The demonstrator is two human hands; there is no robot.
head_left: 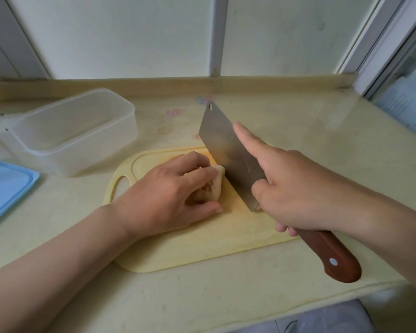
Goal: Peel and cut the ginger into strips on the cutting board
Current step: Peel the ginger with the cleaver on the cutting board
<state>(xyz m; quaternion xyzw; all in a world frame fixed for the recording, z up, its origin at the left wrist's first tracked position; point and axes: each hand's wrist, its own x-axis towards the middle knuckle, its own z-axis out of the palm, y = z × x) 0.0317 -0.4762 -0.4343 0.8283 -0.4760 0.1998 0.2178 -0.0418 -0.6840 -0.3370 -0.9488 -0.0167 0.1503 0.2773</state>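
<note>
Pinning the ginger (217, 181) to the cutting board (202, 246), the left hand (163, 195) curls its grip over it; the right hand (296, 188) wraps its grip round the cleaver (221, 140), forefinger along the blade.

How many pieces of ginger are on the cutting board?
1: the ginger lies on the cutting board under the left hand, beside the knife held by the right hand. The hand could hide more.
</note>
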